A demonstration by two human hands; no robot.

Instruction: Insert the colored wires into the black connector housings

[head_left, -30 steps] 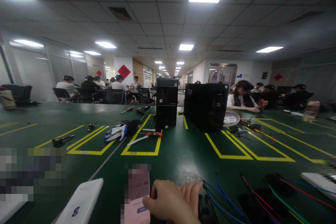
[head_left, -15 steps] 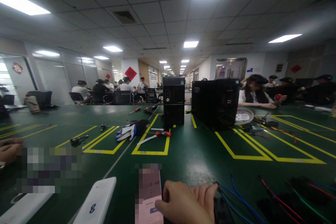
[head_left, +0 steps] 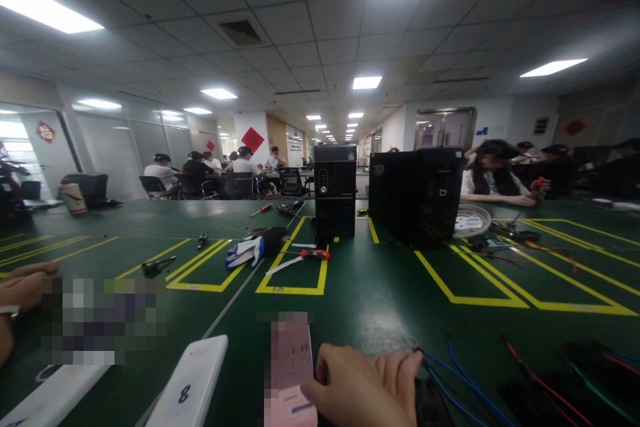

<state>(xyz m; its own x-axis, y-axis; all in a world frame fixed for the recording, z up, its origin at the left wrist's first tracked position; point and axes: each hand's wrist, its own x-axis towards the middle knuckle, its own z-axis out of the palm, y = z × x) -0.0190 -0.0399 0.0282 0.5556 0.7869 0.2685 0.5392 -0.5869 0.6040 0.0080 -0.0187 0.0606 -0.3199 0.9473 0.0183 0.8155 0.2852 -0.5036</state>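
Observation:
A phone with a lit pink screen [head_left: 294, 360] lies on the green table at the bottom middle, partly pixelated. Beside its right edge is my right hand [head_left: 347, 380], with the index finger loosely bent. Its thumb reaches onto the phone's edge; a gap shows between thumb and index finger. Just behind it, the fingers of my left hand [head_left: 400, 370] lie side by side, with the rest of that hand hidden. No object is visible in either hand. Blue wires [head_left: 463, 380] and a dark item lie right of the fingers.
Two black computer towers [head_left: 335, 193] [head_left: 415, 197] stand ahead. Gloves [head_left: 247, 250], a red-handled tool [head_left: 315, 255] and a white box marked 8 [head_left: 187, 383] are on the table. Another person's hand [head_left: 25, 287] rests at left; a person [head_left: 500, 177] sits across.
The whole view has shifted slightly, so things appear a little farther right. My hands and the phone keep the same places relative to each other. More of the other person's hand shows at left.

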